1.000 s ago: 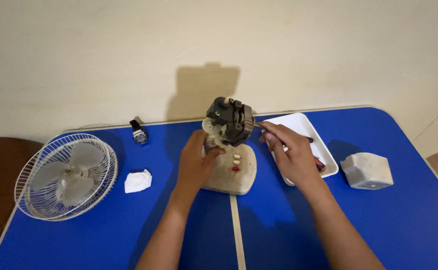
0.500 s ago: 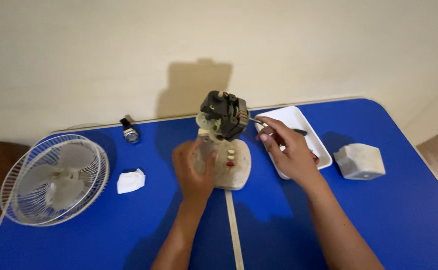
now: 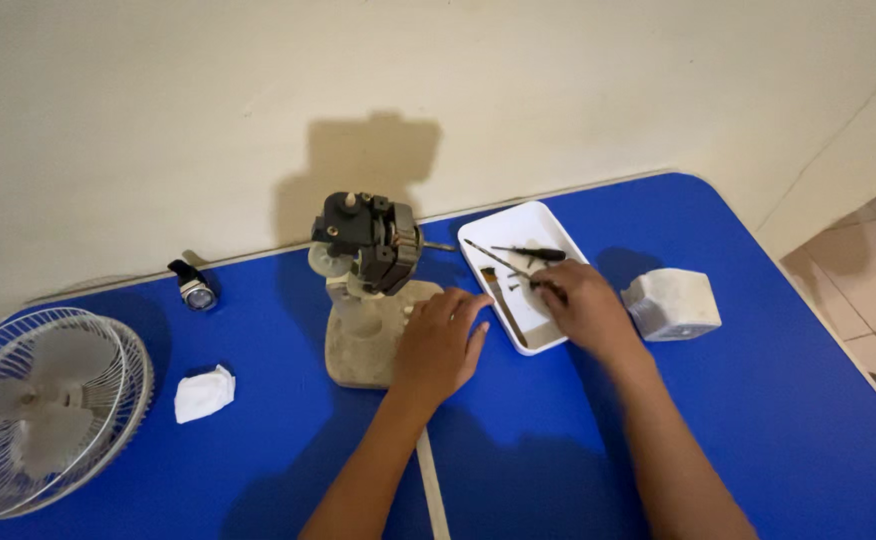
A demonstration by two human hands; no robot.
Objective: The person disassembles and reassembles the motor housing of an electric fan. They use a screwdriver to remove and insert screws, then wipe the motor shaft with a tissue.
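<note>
A bare fan motor [image 3: 370, 240] stands on its cream base [image 3: 358, 345] in the middle of the blue table [image 3: 738, 420]. My left hand [image 3: 440, 345] lies flat on the right side of the base, fingers spread, holding nothing. My right hand [image 3: 583, 305] reaches into the white tray [image 3: 543, 225], fingertips pinched on a small dark part among the tools. A black-handled screwdriver [image 3: 533, 253] and a thin brush [image 3: 503, 293] lie in the tray.
A white wire fan guard with blades [image 3: 38, 410] lies at the left edge. A crumpled white cloth [image 3: 204, 393] and a wristwatch [image 3: 194, 288] sit left of the base. A white cover piece [image 3: 671, 304] rests right of the tray. A cream cord [image 3: 434, 490] runs toward me.
My right hand has come down from the motor into the tray. My left hand has settled flat on the base. The view has shifted right.
</note>
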